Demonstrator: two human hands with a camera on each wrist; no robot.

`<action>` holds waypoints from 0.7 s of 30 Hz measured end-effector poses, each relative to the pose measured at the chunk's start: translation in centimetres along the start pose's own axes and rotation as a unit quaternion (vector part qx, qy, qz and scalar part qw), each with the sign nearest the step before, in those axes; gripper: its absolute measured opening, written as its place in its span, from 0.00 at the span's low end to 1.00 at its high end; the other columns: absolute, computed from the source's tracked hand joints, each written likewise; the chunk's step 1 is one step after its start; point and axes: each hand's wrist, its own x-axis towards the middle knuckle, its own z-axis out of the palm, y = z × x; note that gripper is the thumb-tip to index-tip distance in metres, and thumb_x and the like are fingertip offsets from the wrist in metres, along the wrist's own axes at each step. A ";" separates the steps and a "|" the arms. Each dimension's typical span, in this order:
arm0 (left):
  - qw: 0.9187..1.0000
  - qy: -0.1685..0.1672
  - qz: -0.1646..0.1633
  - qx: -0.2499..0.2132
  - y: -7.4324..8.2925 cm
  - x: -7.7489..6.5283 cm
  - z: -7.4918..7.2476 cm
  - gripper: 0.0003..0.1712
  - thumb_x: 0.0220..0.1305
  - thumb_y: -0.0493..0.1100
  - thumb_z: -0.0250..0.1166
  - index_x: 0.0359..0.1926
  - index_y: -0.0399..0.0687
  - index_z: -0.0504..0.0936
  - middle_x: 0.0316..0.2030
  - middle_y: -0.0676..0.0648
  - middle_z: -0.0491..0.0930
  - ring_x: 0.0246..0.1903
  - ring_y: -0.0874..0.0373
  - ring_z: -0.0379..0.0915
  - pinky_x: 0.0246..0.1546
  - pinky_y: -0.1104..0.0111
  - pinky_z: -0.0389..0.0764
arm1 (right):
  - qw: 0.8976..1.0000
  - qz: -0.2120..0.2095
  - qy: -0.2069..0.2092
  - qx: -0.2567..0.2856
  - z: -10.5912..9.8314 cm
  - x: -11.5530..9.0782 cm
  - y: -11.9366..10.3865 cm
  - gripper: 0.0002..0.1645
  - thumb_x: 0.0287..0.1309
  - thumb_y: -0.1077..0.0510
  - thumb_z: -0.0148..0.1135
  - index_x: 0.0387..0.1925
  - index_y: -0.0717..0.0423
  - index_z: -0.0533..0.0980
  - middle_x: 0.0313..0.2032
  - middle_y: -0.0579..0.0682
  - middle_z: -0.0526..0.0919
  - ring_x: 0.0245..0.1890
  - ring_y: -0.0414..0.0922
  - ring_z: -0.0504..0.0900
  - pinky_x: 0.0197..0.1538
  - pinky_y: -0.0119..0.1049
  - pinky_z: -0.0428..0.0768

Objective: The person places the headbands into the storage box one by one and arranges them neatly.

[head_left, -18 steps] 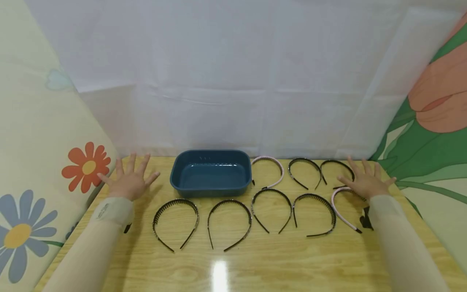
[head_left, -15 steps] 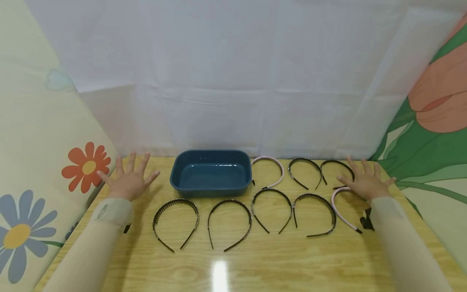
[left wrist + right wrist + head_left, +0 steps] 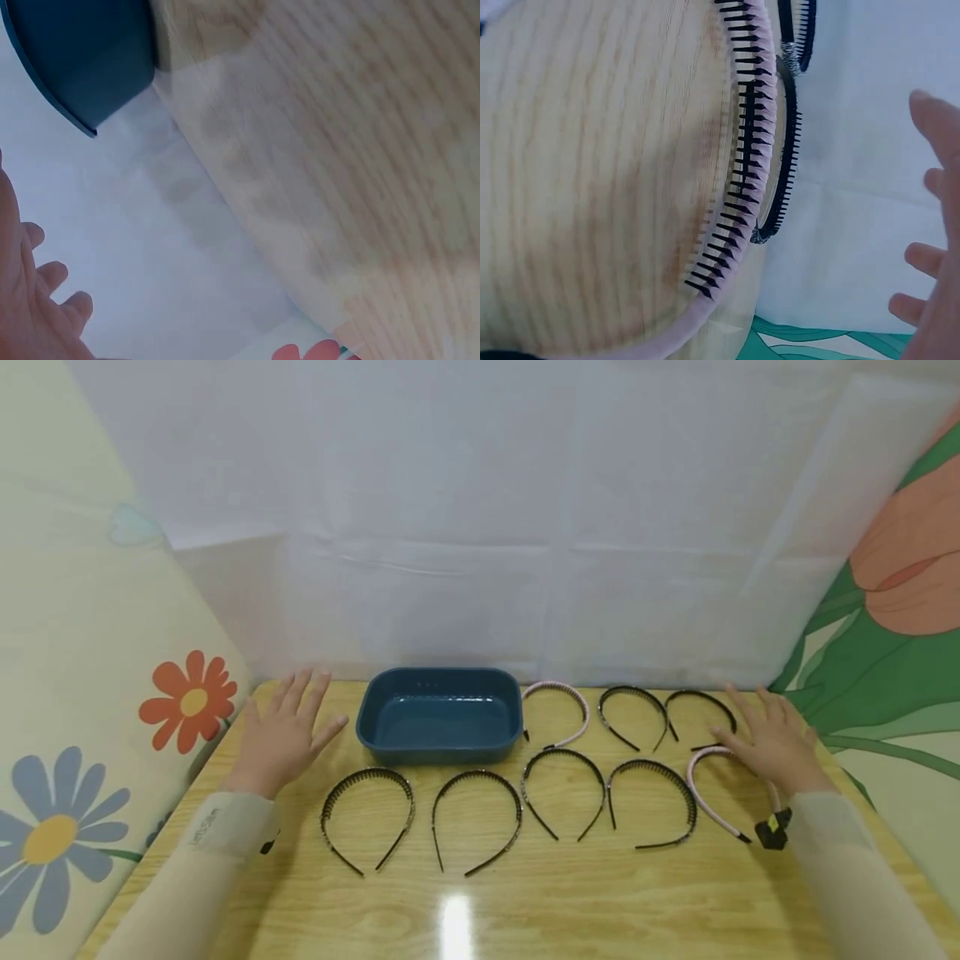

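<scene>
My left hand (image 3: 281, 735) hovers over the table's left side, fingers straight and holding nothing. To its right sits a dark blue rectangular basin (image 3: 438, 755), its inside bare. My right hand (image 3: 776, 743) hovers at the right side, fingers extended, over part of a pink headband (image 3: 761, 150) with black comb teeth. That band lies flat, its right part hidden behind the hand. Close by, a black headband (image 3: 701, 693) lies at the back. In the left wrist view the left hand's fingers (image 3: 52, 276) show at the edge, apart from the basin.
Several black toothed headbands lie in a front row, including one at far left (image 3: 410, 810). Behind them are another pink headband (image 3: 587, 714) and a black one (image 3: 602, 710). A white cloth (image 3: 450, 527) hangs behind the wooden table (image 3: 360, 918); flowered cloths flank it.
Both hands have turned inward a little, and the left hand's spread fingers have drawn closer together. The head view has shifted slightly. The headbands and basin stay in place.
</scene>
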 end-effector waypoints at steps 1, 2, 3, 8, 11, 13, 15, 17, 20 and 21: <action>1.000 0.001 0.010 -0.001 0.2 -0.1 0.1 0.47 0.77 0.64 0.49 0.82 0.46 0.41 0.79 0.32 0.43 0.77 0.33 0.39 0.64 0.23 0.40 | 1.000 -0.013 0.019 0.004 0.1 -0.2 0.1 0.48 0.74 0.36 0.50 0.82 0.50 0.44 0.74 0.77 0.43 0.71 0.80 0.42 0.55 0.87 0.47; 1.000 0.003 0.021 -0.004 0.3 -0.3 0.3 0.47 0.77 0.64 0.49 0.82 0.45 0.42 0.78 0.32 0.45 0.76 0.32 0.40 0.65 0.24 0.41 | 0.999 -0.027 0.038 0.011 0.2 -0.5 0.2 0.46 0.75 0.39 0.52 0.80 0.56 0.49 0.72 0.78 0.48 0.69 0.79 0.47 0.57 0.84 0.51; 0.999 0.003 0.032 -0.008 0.5 -0.4 0.4 0.47 0.77 0.63 0.50 0.82 0.43 0.44 0.78 0.32 0.46 0.76 0.32 0.42 0.65 0.25 0.43 | 0.998 -0.038 0.055 0.020 0.2 -0.7 0.2 0.44 0.75 0.42 0.54 0.78 0.61 0.54 0.70 0.78 0.52 0.68 0.78 0.51 0.57 0.81 0.54; 0.997 -0.014 0.075 -0.035 0.6 -1.0 1.1 0.45 0.78 0.60 0.52 0.81 0.39 0.47 0.78 0.34 0.47 0.76 0.33 0.43 0.69 0.29 0.45 | 0.995 -0.026 0.059 0.074 0.3 -1.7 0.9 0.38 0.76 0.48 0.55 0.70 0.75 0.61 0.63 0.80 0.59 0.61 0.78 0.58 0.56 0.75 0.61; 0.995 -0.028 0.081 -0.042 0.8 -1.2 1.4 0.45 0.78 0.60 0.51 0.80 0.36 0.48 0.78 0.33 0.48 0.76 0.34 0.42 0.70 0.30 0.44 | 0.996 0.011 0.014 0.088 0.3 -2.2 1.5 0.38 0.78 0.47 0.50 0.69 0.77 0.59 0.62 0.82 0.59 0.59 0.79 0.61 0.54 0.75 0.65; 0.995 -0.040 0.078 -0.048 1.0 -1.2 1.5 0.45 0.79 0.61 0.50 0.79 0.35 0.49 0.78 0.32 0.48 0.76 0.33 0.41 0.70 0.31 0.43 | 0.996 0.027 -0.012 0.090 0.3 -2.5 1.9 0.38 0.79 0.48 0.48 0.68 0.79 0.59 0.60 0.84 0.60 0.57 0.79 0.64 0.54 0.74 0.68; 0.995 -0.050 0.074 -0.052 1.3 -1.1 1.6 0.45 0.79 0.62 0.49 0.79 0.34 0.50 0.77 0.32 0.49 0.76 0.33 0.41 0.71 0.32 0.43 | 0.995 0.037 -0.029 0.094 0.3 -2.8 2.3 0.36 0.78 0.49 0.49 0.67 0.80 0.60 0.59 0.85 0.62 0.54 0.79 0.68 0.51 0.72 0.72; 0.994 -0.063 0.069 -0.057 1.6 -1.0 1.6 0.46 0.78 0.62 0.49 0.79 0.34 0.49 0.78 0.32 0.48 0.76 0.33 0.41 0.71 0.33 0.43 | 0.994 0.045 -0.039 0.096 0.3 -3.0 2.8 0.35 0.78 0.51 0.49 0.65 0.81 0.62 0.58 0.86 0.64 0.54 0.80 0.70 0.51 0.71 0.74; 0.993 -0.073 0.066 -0.059 1.8 -0.9 1.9 0.47 0.78 0.63 0.50 0.79 0.33 0.49 0.78 0.32 0.47 0.77 0.34 0.41 0.71 0.33 0.44 | 0.992 0.061 -0.049 0.094 0.4 -3.2 3.4 0.34 0.77 0.52 0.49 0.62 0.83 0.65 0.55 0.85 0.68 0.52 0.79 0.72 0.50 0.70 0.75; 0.993 -0.076 0.066 -0.058 1.9 -1.0 2.0 0.47 0.78 0.63 0.50 0.79 0.33 0.49 0.78 0.32 0.47 0.77 0.34 0.41 0.71 0.33 0.44 | 0.992 0.067 -0.052 0.093 0.4 -3.2 3.6 0.33 0.77 0.52 0.49 0.60 0.84 0.66 0.54 0.85 0.70 0.52 0.78 0.73 0.50 0.69 0.76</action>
